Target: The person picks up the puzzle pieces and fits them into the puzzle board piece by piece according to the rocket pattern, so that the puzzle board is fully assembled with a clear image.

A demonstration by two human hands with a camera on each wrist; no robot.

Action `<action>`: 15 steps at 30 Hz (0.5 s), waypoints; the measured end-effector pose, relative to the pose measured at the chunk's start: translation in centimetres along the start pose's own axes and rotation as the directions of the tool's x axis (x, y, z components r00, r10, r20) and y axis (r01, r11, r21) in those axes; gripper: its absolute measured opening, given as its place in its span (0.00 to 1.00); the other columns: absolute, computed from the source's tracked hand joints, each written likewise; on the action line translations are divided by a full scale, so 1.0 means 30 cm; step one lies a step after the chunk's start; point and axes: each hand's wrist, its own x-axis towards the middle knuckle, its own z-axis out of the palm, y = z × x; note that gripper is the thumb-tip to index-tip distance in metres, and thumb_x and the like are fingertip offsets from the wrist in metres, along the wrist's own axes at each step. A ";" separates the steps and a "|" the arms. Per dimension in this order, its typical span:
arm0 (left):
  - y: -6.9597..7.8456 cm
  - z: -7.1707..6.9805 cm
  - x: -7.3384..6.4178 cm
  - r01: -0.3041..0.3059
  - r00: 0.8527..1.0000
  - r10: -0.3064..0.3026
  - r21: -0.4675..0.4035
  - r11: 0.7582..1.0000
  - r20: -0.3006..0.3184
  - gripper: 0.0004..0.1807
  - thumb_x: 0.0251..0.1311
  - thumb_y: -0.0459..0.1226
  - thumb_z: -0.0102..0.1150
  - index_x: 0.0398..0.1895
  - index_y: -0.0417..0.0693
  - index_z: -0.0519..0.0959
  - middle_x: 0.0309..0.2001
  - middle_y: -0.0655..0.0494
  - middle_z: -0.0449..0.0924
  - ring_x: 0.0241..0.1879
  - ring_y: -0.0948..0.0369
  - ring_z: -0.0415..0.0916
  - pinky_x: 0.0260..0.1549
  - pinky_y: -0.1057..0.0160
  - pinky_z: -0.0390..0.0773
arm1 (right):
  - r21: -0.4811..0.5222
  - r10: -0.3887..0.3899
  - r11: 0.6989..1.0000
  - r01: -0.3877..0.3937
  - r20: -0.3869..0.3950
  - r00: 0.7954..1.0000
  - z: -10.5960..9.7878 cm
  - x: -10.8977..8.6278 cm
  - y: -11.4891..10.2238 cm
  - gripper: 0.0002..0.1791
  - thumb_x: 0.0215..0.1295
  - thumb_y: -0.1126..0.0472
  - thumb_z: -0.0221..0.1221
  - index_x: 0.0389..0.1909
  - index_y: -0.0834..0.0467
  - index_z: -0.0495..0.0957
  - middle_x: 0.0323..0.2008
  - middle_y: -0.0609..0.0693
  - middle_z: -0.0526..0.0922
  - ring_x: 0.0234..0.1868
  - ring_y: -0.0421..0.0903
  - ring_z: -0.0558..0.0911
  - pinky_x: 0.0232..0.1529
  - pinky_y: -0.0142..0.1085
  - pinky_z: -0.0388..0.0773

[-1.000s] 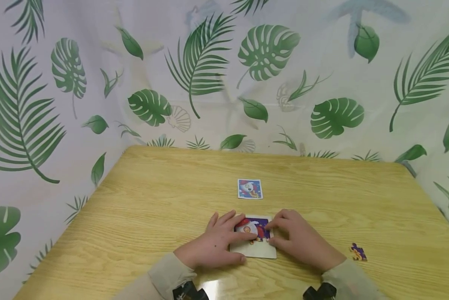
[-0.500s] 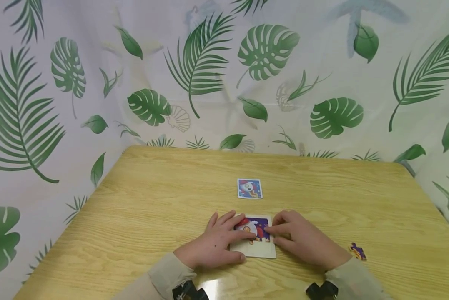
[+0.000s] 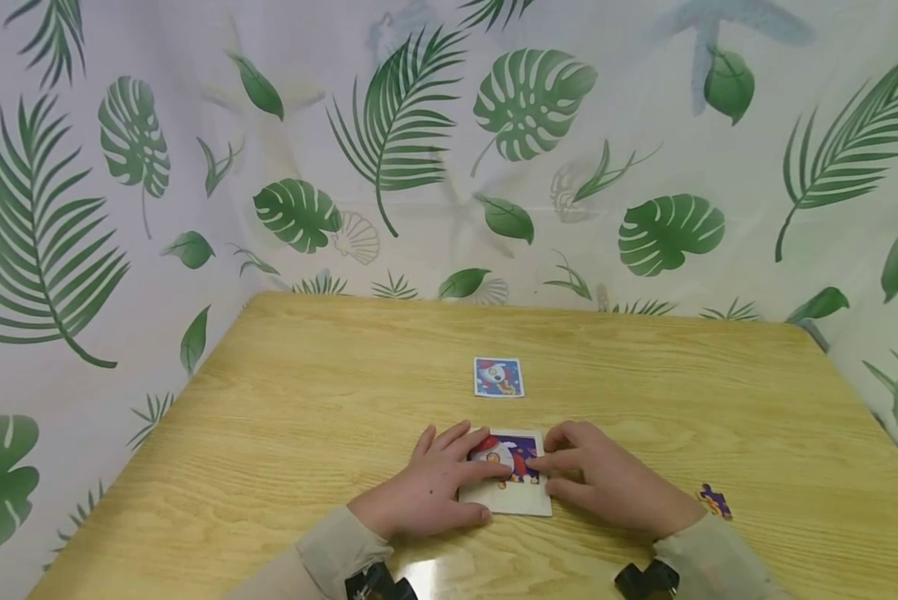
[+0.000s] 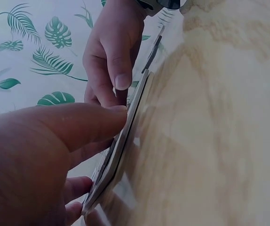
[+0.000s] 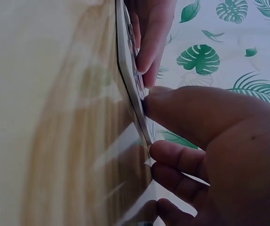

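Note:
A shallow puzzle board (image 3: 519,502) lies on the table, its upper part filled with joined pieces picturing a white and red figure on purple. Its lower strip shows bare, pale backing. My left hand (image 3: 437,483) rests spread over the board's left side, index finger across the picture and thumb at the near edge. From the right, my right hand (image 3: 606,479) presses a fingertip on the puzzle piece (image 3: 533,477) at the picture's right side, the thumb near the board's right edge. Both wrist views see the board (image 4: 121,146) nearly edge-on; fingers hide part of it.
A loose purple and orange puzzle piece (image 3: 714,502) lies on the table right of my right wrist. Beyond the board is a small square picture card (image 3: 499,377) with a similar figure. A leaf-printed curtain (image 3: 433,167) hangs behind the wooden table (image 3: 328,375).
My right hand's index finger has shifted from the right rim onto the picture, and the thumb has moved slightly down along the board's edge. My left hand has stayed in place.

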 end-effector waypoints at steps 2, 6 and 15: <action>0.000 -0.001 0.001 0.000 1.000 0.000 -0.003 1.000 -0.002 0.29 0.67 0.57 0.57 0.71 0.76 0.70 0.80 0.53 0.48 0.79 0.47 0.38 0.69 0.30 0.36 | -0.009 -0.009 1.000 0.009 -0.004 1.000 0.000 0.001 0.002 0.17 0.73 0.53 0.61 0.60 0.43 0.83 0.52 0.43 0.73 0.48 0.42 0.70 0.47 0.42 0.74; -0.001 -0.001 0.001 0.005 1.000 -0.005 -0.004 1.000 -0.002 0.29 0.66 0.57 0.57 0.71 0.76 0.70 0.80 0.53 0.48 0.79 0.48 0.38 0.70 0.31 0.35 | -0.010 0.016 1.000 -0.016 -0.001 1.000 0.000 0.005 0.003 0.19 0.72 0.52 0.61 0.62 0.45 0.82 0.52 0.42 0.73 0.49 0.42 0.70 0.48 0.43 0.74; -0.017 -0.010 -0.006 0.059 0.998 -0.059 -0.080 0.995 0.005 0.39 0.62 0.54 0.64 0.77 0.64 0.65 0.81 0.53 0.45 0.79 0.52 0.38 0.73 0.39 0.37 | -0.021 0.100 0.995 -0.101 -0.074 0.992 0.039 0.011 0.001 0.27 0.66 0.46 0.67 0.63 0.50 0.80 0.54 0.44 0.74 0.55 0.46 0.72 0.57 0.51 0.74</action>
